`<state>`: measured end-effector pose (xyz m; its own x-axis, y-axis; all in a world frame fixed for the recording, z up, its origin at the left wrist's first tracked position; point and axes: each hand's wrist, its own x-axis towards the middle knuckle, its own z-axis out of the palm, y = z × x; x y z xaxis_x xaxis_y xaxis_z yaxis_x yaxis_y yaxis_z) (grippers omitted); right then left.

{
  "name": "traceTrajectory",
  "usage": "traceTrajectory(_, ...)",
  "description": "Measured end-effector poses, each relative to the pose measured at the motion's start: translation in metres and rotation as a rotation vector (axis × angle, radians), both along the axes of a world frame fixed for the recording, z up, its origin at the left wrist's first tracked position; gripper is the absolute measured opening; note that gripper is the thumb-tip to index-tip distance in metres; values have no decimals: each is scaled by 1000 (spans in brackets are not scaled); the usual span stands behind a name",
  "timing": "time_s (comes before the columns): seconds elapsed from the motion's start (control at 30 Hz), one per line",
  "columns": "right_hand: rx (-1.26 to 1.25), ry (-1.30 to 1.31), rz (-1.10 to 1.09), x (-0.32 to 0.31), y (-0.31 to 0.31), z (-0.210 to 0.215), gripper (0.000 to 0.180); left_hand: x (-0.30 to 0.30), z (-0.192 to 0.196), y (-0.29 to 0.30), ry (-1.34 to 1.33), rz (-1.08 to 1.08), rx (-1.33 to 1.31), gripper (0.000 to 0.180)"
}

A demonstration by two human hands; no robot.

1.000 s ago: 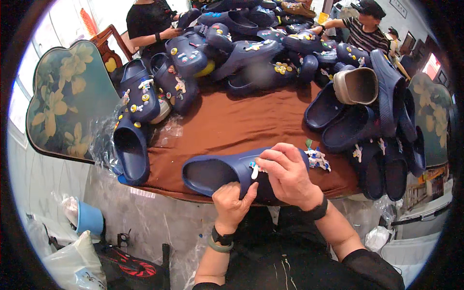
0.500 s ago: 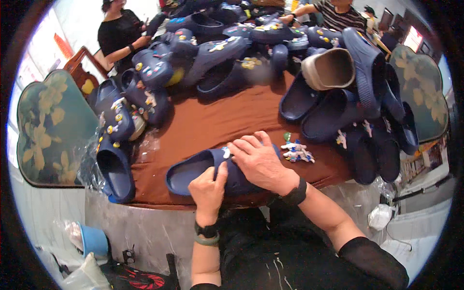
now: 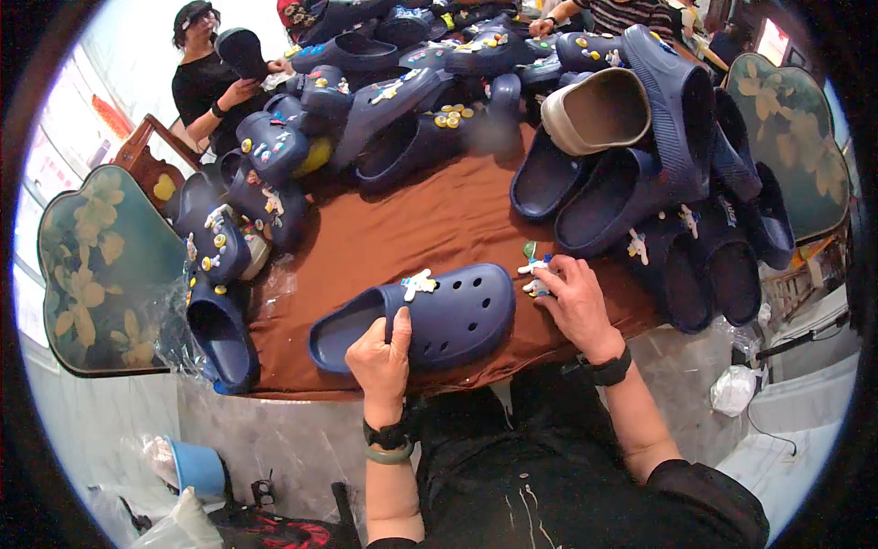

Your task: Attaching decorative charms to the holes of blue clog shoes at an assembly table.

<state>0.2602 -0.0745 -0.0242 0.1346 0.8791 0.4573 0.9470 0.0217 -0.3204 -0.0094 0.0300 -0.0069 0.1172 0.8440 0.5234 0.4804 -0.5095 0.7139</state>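
Observation:
A navy clog [image 3: 462, 316] with round holes lies on the brown cloth in front of me, its toe to the right. One white cartoon-shaped shoe charm [image 3: 419, 285] is fixed on its upper, near the strap end. My left hand [image 3: 380, 361] grips the clog's near side, thumb on top and fingers curled at the edge. To the right of the toe, my right hand [image 3: 578, 306] reaches into a small pile of white and blue charms [image 3: 532, 266]; its thumb and fingers close around one, partly covering it. A green charm [image 3: 530, 249] sits at the far edge of that pile.
Navy clogs [image 3: 389, 96], many with charms, are heaped at the back and both sides. A beige clog [image 3: 596, 112] rests on the right stack. Floral chair backs [image 3: 114, 270] flank the table. Two people are across it, one holding a dark clog [image 3: 240, 53].
My right hand has left the clog's upper and moved right to the charm pile, uncovering the clog's holes and the fixed charm. My left hand still holds the clog.

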Motion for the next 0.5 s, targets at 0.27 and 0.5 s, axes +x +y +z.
traceTrajectory(0.27,75,63,-101,-1,-10,-12,53,-1,14,0,-3,-109,-162,51)
traceTrajectory(0.5,163,68,-112,-4,-13,-15,51,-9,2,11,-20,-214,-225,55)
